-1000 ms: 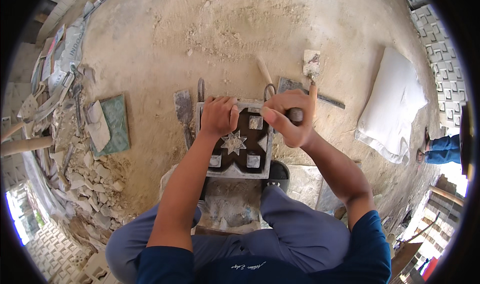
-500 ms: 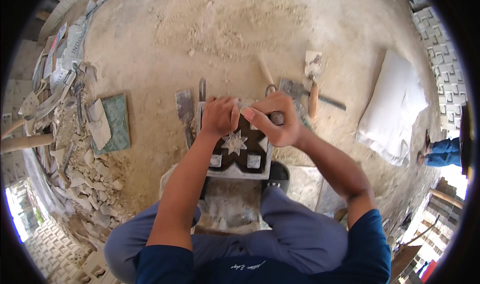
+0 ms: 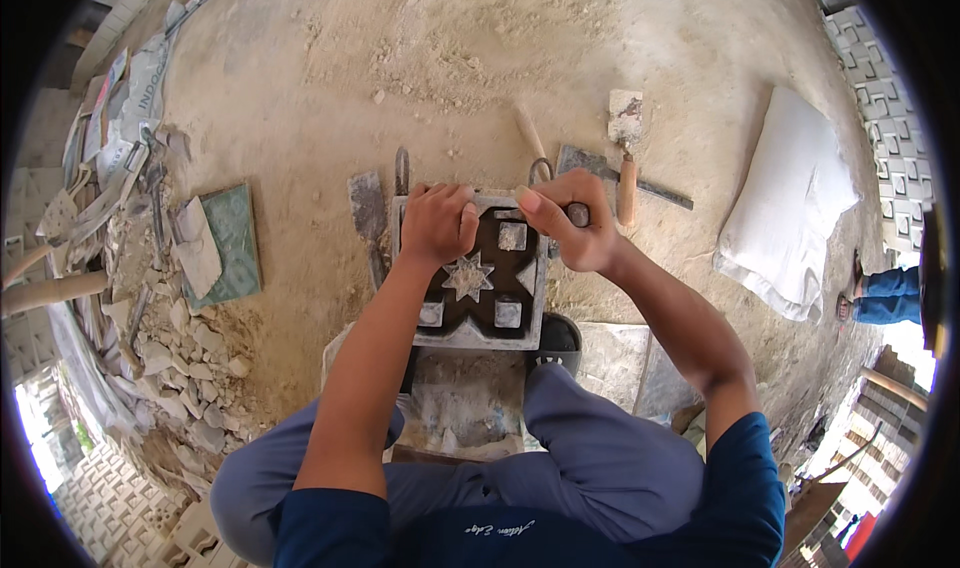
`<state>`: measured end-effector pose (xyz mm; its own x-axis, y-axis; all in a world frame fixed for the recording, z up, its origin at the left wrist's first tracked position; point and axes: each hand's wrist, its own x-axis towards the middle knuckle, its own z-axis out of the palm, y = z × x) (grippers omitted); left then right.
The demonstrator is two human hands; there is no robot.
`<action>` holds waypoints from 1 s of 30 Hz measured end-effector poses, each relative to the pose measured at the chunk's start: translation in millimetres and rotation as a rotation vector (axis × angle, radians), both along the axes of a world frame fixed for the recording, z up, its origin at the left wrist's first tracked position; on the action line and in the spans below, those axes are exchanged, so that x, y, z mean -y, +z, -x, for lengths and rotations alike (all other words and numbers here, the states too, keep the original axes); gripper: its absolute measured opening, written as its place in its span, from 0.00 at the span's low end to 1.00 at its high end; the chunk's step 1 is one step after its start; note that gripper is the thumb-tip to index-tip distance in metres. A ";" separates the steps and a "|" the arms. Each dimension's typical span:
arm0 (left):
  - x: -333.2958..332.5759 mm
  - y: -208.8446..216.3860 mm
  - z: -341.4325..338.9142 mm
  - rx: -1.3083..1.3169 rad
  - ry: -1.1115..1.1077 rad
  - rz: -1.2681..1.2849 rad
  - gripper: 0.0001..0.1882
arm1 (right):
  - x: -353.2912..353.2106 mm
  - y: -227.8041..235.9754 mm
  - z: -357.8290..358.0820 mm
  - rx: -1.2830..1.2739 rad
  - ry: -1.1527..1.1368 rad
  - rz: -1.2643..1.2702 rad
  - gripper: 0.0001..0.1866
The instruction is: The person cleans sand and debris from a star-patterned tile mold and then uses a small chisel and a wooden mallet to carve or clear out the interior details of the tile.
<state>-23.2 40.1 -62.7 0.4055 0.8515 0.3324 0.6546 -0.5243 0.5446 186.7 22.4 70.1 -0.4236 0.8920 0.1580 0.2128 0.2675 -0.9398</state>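
A square mould (image 3: 465,342) with a pale rim lies in front of my knees. Inside it are dark recesses, a raised eight-pointed star (image 3: 467,278) and small square blocks (image 3: 507,314). My left hand (image 3: 438,222) is closed over the mould's far left part, fingers curled at the far rim and covering that corner. At the far right corner my right hand (image 3: 578,223) wraps round a tool handle with a rounded dark end (image 3: 578,214). The thumb lies on top, pointing left. The tool's other end is hidden by the hand.
A flat-bladed scraper (image 3: 367,206) lies left of the mould. Beyond my right hand are a trowel (image 3: 626,183) and a dark flat blade (image 3: 585,164). A white sack (image 3: 785,203) lies right; a green board (image 3: 233,238) and rubble (image 3: 185,368) lie left. Someone's legs (image 3: 888,296) show far right.
My right hand has shifted right with the tool, from over the mould to its right rim, uncovering the far right block. My left hand stays on the mould in nearly the same place.
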 end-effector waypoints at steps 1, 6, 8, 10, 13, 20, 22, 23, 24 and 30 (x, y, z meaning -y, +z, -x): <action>-0.3 -0.2 6.2 -0.004 0.006 0.002 0.10 | -2.2 11.0 4.2 -0.013 0.007 0.002 0.26; 4.1 0.3 2.2 0.011 -0.013 -0.010 0.09 | -2.1 -9.7 -5.7 -0.178 0.041 -0.139 0.26; 4.3 -1.5 3.4 0.003 0.003 0.000 0.09 | -7.7 -8.2 -1.6 -0.108 0.041 0.008 0.26; -0.3 -2.0 4.9 -0.002 -0.003 0.000 0.09 | -6.3 11.2 1.9 -0.161 0.084 -0.148 0.26; 2.5 1.7 7.4 -0.017 -0.007 0.017 0.09 | 2.2 5.7 4.3 -0.187 0.125 -0.354 0.25; 1.7 -0.5 7.0 -0.077 -0.018 0.042 0.10 | 6.6 9.6 3.0 -0.170 0.154 -0.337 0.21; 2.5 0.1 5.8 -0.051 -0.013 0.019 0.09 | 3.5 -7.9 3.2 -0.091 0.105 -0.241 0.22; 0.5 0.2 4.0 -0.027 -0.010 -0.011 0.09 | 0.4 -10.9 2.1 -0.011 0.052 -0.152 0.23; -0.4 0.2 0.8 -0.019 -0.009 -0.017 0.09 | -0.2 -10.7 -3.1 -0.005 0.039 -0.067 0.25; 5.0 0.3 5.9 -0.040 0.005 -0.002 0.09 | 9.7 19.2 4.5 -0.278 -0.210 0.035 0.24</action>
<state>-29.1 35.0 -62.3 0.4146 0.8527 0.3179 0.6783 -0.5224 0.5166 182.2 12.7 89.4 -0.1758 0.9619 0.2094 -0.0056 0.2117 -0.9773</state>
